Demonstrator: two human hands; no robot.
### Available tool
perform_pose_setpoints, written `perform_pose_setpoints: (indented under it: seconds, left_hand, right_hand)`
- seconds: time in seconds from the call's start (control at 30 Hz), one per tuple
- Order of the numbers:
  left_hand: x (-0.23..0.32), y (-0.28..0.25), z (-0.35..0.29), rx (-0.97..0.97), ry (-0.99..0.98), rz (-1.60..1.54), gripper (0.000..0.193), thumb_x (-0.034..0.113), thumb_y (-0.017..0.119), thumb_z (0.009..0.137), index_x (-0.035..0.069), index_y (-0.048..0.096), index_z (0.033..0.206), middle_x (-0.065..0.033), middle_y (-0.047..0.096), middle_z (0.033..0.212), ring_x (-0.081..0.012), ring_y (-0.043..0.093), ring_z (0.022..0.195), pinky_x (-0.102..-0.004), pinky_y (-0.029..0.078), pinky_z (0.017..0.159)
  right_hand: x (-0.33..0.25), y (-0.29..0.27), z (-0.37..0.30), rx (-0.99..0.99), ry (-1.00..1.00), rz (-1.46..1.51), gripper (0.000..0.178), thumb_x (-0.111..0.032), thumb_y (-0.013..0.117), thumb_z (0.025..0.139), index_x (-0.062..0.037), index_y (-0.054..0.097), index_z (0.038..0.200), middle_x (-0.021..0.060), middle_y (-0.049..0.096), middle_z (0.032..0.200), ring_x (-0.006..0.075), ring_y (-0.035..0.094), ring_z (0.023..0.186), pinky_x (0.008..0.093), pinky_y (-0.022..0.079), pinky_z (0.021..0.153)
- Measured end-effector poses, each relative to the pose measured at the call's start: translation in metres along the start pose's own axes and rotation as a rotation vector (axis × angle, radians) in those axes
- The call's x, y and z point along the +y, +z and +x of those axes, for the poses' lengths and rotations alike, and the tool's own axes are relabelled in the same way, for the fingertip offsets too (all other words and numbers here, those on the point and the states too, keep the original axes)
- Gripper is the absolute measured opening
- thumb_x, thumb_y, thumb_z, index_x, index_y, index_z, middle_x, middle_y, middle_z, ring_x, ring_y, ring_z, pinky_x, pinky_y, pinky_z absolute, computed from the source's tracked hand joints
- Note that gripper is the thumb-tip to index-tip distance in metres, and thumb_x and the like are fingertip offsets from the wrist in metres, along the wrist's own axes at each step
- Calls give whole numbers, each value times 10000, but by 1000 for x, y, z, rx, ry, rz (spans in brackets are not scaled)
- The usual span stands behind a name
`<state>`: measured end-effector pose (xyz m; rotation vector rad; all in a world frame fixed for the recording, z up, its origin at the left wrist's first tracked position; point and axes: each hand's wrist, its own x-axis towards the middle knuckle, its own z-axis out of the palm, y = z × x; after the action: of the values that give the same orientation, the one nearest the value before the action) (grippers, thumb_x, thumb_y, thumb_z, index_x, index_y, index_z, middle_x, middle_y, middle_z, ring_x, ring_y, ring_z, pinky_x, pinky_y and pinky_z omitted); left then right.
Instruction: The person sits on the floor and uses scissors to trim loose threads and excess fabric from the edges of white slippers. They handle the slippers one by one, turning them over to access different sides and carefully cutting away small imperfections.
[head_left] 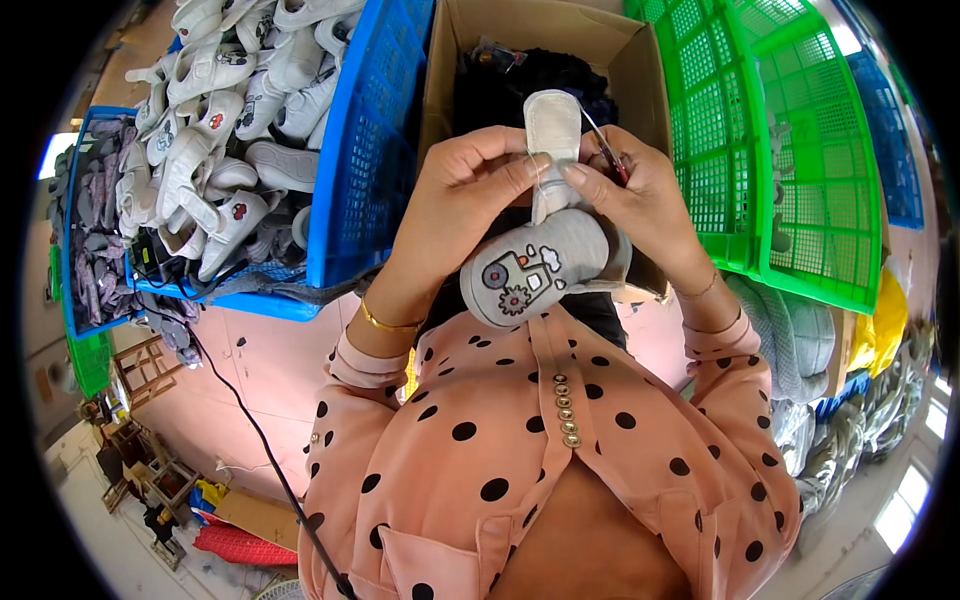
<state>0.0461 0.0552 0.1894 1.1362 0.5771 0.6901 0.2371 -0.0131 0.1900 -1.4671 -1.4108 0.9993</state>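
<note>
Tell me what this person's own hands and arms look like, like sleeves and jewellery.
The ungloved left hand has a shiny, gold-coloured bangle at its wrist. The ungloved right hand has a thin bracelet. Both arms wear pink fabric sleeves with black dots.

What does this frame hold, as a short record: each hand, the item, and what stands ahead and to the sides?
Left hand: pinches the shoe
Right hand: holds a red-handled tool, thumb at the shoe
Shoe: pale grey, cartoon vehicle on the toe
Left: blue crate, heaped with pale shoes
Ahead: cardboard box, dark items inside
Right: green crates
</note>
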Motion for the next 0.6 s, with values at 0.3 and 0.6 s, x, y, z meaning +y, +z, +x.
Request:
perform_pose_setpoints:
  seconds: [0.3,0.6]
  left_hand:
    - [-14,-1,17,-17,-113,-172,249,93,595,950,-31,641,1161,-110,683,1016,-167,669,901,-293,573,809]
    - [-9,-19,18,83,120,235,331,213,485,1021,2,557,1266,-104,638,1130,-158,610,1033,-301,524,871]
  right_hand:
    - [-2,-24,10,-270,123,323,225,-174,691,903,-3,683,1050,-14,664,860,29,563,767,201,485,709]
    - [-10,-28,7,-164,64,216,201,-197,681,913,-6,663,974,-34,624,797,15,517,737,207,456,657]
